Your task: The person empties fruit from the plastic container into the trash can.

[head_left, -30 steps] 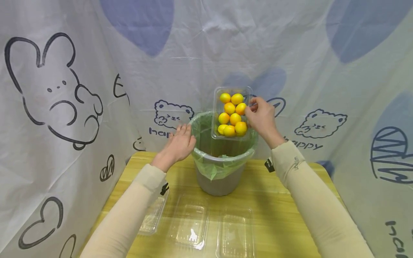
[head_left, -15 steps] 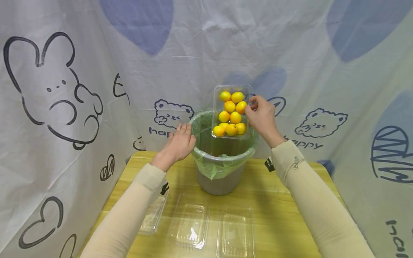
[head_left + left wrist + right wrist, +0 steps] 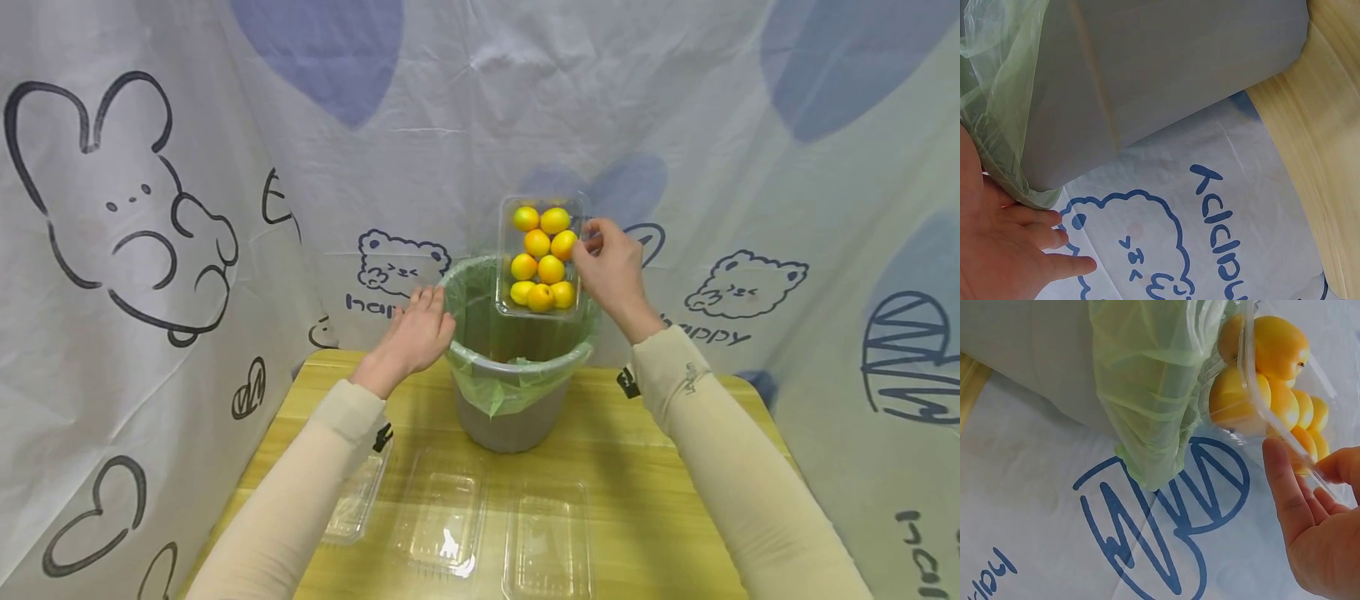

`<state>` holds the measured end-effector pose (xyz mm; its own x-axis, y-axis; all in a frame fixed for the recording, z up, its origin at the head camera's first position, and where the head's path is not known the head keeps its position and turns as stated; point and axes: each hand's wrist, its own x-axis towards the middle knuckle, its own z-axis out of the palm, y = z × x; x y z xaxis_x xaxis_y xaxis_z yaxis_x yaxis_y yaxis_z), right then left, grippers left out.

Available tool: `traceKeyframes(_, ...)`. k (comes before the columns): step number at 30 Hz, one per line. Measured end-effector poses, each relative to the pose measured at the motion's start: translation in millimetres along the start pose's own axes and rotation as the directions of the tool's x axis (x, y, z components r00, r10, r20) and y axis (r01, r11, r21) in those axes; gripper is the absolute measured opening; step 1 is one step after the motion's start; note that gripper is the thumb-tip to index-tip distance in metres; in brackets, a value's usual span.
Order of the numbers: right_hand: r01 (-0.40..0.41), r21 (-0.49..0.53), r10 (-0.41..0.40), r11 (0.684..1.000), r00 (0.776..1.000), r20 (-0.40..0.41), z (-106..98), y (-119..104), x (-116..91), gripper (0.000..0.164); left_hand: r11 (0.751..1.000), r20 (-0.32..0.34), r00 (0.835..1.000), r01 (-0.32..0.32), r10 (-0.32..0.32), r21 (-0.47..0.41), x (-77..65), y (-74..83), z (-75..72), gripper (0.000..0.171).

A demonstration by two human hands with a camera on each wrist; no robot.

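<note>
My right hand (image 3: 611, 271) pinches the right edge of a clear plastic tray (image 3: 506, 250), with thumb and fingertips at its edge in the right wrist view. The tray tilts toward me over the bin's opening. Several small yellow-orange kumquats (image 3: 551, 269) lie in it in rows, the lowest ones along its lower wall. My left hand (image 3: 420, 329) lies at the left rim of the grey bin (image 3: 510, 429), its fingers stretched out. A pale green bag (image 3: 495, 387) lines the bin and folds over its rim. In the left wrist view, the left fingers (image 3: 1069, 265) extend past the bag's edge.
Clear plastic trays lie on the wooden table (image 3: 660, 475) in front of the bin: a left one (image 3: 360, 500), a middle one (image 3: 442, 517) and a right one (image 3: 547, 542). A patterned white cloth (image 3: 465, 125) hangs close behind and along both sides.
My right hand has moved the tray slightly up and to the right. The lowest kumquats have shifted, and the one at the lower left no longer shows. My left hand stays at the rim.
</note>
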<state>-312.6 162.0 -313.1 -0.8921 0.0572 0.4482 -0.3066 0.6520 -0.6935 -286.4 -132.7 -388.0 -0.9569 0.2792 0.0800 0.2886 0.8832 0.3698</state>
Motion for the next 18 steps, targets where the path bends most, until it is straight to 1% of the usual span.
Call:
traceKeyframes(6,0.018,-0.020,-0.019,1.000,0.999,-0.030,1.3,-1.9,1.8,0.034,1.000,0.001,1.000,0.002,-0.002,-0.002,0.4,-1.5,-0.2,0.071)
traceKeyframes(18,0.041,0.016,-0.040,0.999,0.997,-0.060,6.1,1.8,0.8,0.030,1.000,0.006,1.000,0.002,-0.002,-0.008,0.1,0.3,-1.9,0.071)
